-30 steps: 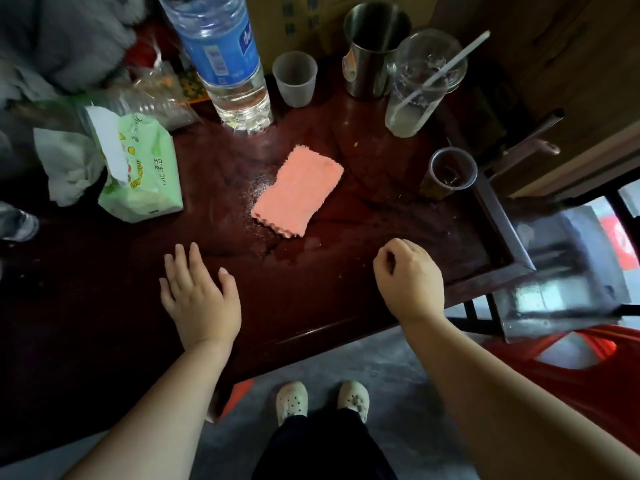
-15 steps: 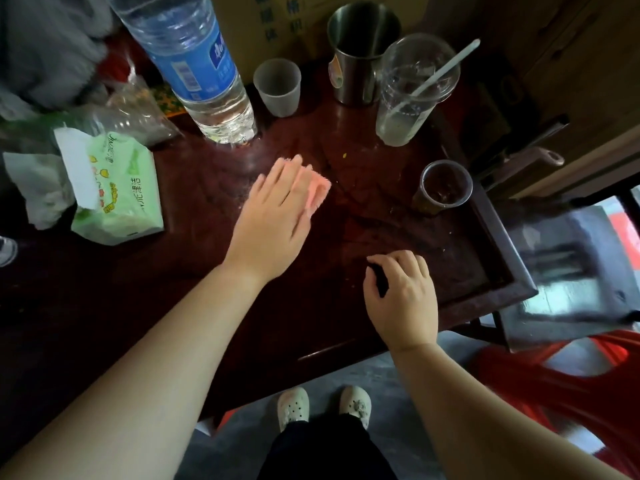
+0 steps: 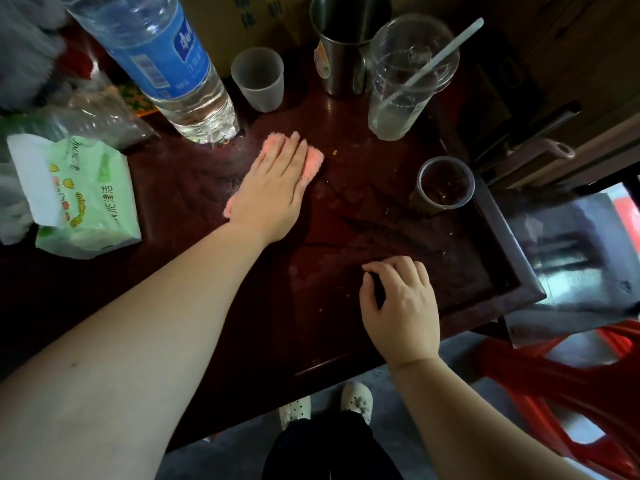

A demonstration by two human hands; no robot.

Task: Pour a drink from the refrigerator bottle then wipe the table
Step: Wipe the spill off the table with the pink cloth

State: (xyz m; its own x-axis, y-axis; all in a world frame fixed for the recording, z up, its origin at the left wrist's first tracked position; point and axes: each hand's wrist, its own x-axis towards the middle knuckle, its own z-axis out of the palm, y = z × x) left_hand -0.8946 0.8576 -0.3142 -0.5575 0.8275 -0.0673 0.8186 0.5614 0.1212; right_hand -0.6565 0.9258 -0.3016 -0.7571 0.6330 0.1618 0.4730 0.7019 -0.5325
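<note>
My left hand (image 3: 273,188) lies flat, fingers together, pressing on a pink cloth (image 3: 313,162) on the dark wooden table (image 3: 214,271); only the cloth's far and left edges show. My right hand (image 3: 401,303) rests on the table near the front edge, its fingers curled with nothing in them. A large water bottle (image 3: 173,64) with a blue label stands just behind the cloth. A small cup of dark drink (image 3: 445,185) stands to the right of the cloth.
At the back stand a small frosted cup (image 3: 258,77), a steel mug (image 3: 343,43) and a clear plastic cup with a straw (image 3: 405,81). A green tissue pack (image 3: 79,195) lies at the left. A red plastic stool (image 3: 571,386) is at the lower right.
My left hand reached forward from the front of the table and settled flat on the pink cloth. My right hand slid slightly forward on the table. The camera leaned closer.
</note>
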